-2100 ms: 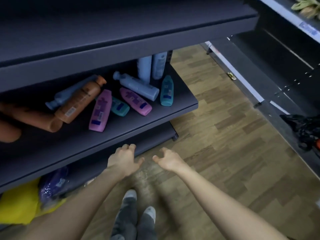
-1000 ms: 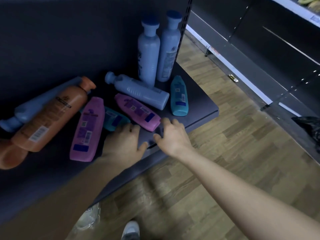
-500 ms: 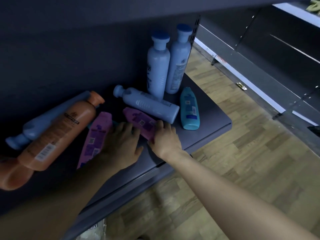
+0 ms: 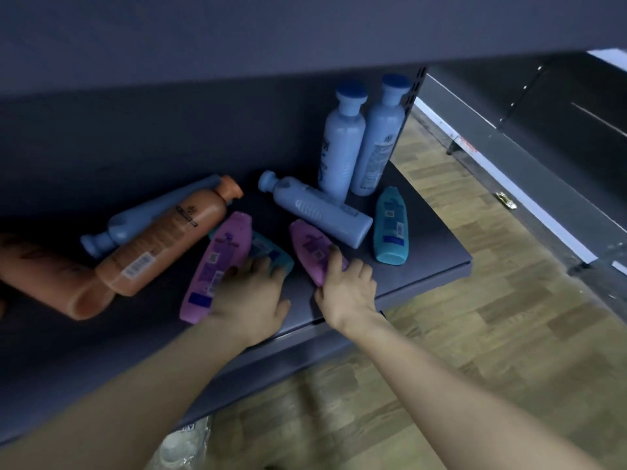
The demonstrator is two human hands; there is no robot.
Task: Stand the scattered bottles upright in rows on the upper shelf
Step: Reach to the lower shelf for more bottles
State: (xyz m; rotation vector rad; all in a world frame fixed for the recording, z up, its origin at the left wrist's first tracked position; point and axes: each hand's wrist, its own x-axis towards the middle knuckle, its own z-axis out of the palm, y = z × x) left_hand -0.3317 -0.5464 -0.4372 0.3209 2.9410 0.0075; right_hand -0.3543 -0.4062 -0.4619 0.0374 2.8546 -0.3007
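Note:
Several bottles lie scattered on the dark shelf (image 4: 424,252). My right hand (image 4: 347,288) grips the lower end of a lying purple bottle (image 4: 308,245), thumb on its left side. My left hand (image 4: 251,296) rests with its fingers across a second purple bottle (image 4: 220,259) and a half-hidden teal bottle (image 4: 266,247). Two light blue bottles (image 4: 342,147) stand upright at the back right. Another blue bottle (image 4: 319,212) and a teal bottle (image 4: 390,228) lie near them. An orange bottle (image 4: 169,239) lies at the left over a blue bottle (image 4: 149,217).
The underside of the shelf above (image 4: 237,35) hangs close overhead. A second orange bottle (image 4: 44,276) lies at the far left. Wooden floor (image 4: 492,334) shows to the right, with other dark shelving (image 4: 543,130) beyond. Clear plastic packaging (image 4: 183,449) sits below.
Both hands have come up from the floor side onto the shelf. The right hand has closed round the end of the right purple bottle; the left has settled on the left purple and teal bottles.

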